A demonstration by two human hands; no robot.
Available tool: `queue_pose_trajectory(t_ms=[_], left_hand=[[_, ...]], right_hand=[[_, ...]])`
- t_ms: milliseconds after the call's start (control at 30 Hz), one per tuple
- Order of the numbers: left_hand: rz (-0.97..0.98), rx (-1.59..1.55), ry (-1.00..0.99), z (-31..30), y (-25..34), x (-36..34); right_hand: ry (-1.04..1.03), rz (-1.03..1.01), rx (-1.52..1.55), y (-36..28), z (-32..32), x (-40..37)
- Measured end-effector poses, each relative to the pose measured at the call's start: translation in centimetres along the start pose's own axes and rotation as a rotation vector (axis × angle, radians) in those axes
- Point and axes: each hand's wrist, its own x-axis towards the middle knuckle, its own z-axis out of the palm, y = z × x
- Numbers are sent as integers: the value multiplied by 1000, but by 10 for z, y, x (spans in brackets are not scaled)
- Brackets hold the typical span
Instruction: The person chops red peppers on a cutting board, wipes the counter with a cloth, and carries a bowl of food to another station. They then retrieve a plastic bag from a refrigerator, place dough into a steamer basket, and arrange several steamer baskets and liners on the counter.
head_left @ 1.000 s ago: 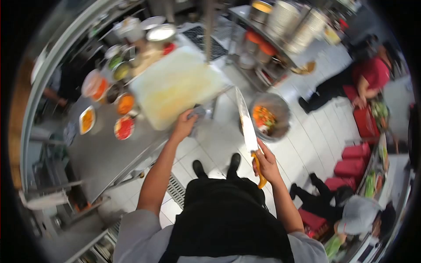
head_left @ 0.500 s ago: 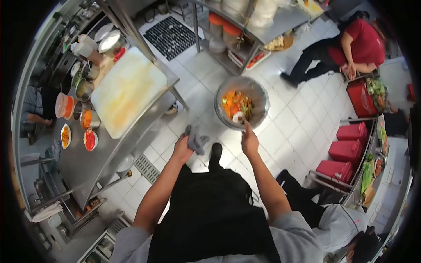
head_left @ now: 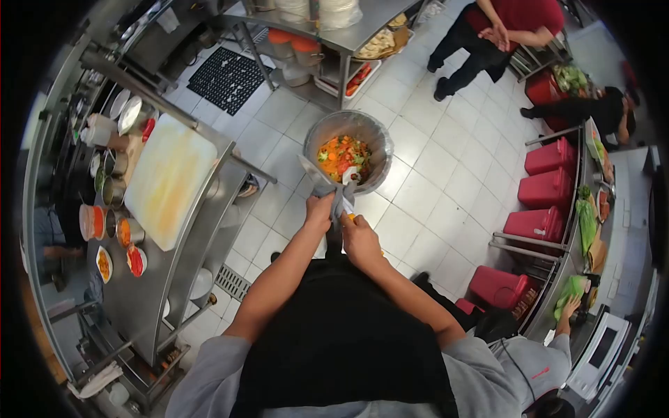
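Note:
My left hand (head_left: pixel 319 212) is closed on a grey cloth (head_left: pixel 336 196) in front of my waist. Beside it, my right hand (head_left: pixel 362 239) is wrapped round what looks like the handle of a knife, with a bit of orange showing by the fingers. The pale flat blade (head_left: pixel 311 169) sticks out beyond the cloth, which is folded against it and hides part of it. Just past my hands stands a round bin (head_left: pixel 382 150) with a plastic liner. Chopped vegetable scraps (head_left: pixel 341 157) in orange, red and green lie inside it.
Left is a steel table (head_left: pixel 129 306) with a stained cutting board (head_left: pixel 171 181), metal pots and bowls of cut vegetables. A steel shelf (head_left: pixel 345 76) stands beyond the bin. Red bins (head_left: pixel 533 223) line the right side. One person (head_left: pixel 516 28) stands far right; another (head_left: pixel 529 362) works close by.
Both hands have come together in front of me, and the cloth now lies against the blade. My right hand has drawn back from the bin. The view has shifted.

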Motion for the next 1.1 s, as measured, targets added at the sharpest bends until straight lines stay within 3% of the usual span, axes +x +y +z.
queue_pose_trajectory(t_ms=[133,233,300,367,433,467,533,567,633,667,733,767,800,833,867,900,933,967,1033,1100], left_hand=[[-68,-67,-51,47,34,29],[-53,0,-116,62,19,93],[-97,34,-104,84,43,90],[409,435,209,100,53,103],[598,939,178,96,69,112],[593,937,177,95,74,109],[914,1010,3,101,106,87],[912,1009,5,105,120,72],[1263,858,4,111,137,46],[1266,853,23,115,131,58],[868,982,27,101,91,96],[744,1186,-139,69,54,126],[618,1372,-295,44,39,149],[512,1341,-192,39,52,122],[537,1209,-180,18,32,127],[838,1165,-30,-14,-1,144],[785,1047,-125,-44,8,118],[740,917,-224,-67,21,83],[469,858,-174,-125,49,16],[365,805,-135,-201,56,-32]], right_hand=[[36,99,-51,4,-47,-18],[45,150,-50,7,-85,-43],[39,250,-54,6,-113,-62],[55,296,-19,4,-143,-84],[113,301,57,9,-167,-100],[139,316,79,11,-177,-105],[158,391,112,7,-194,-109],[155,391,112,7,-198,-108],[243,346,97,5,-205,-103],[279,321,112,3,-205,-98],[242,351,135,-3,-204,-84],[218,390,159,-6,-202,-76],[242,199,61,-3,-197,-69],[217,137,71,0,-195,-63],[150,189,152,4,-189,-57],[60,242,233,6,-179,-47],[-4,171,256,4,-167,-34],[-126,193,479,2,-157,-22],[-348,164,856,1,-121,4],[-601,154,885,-28,-85,43]])
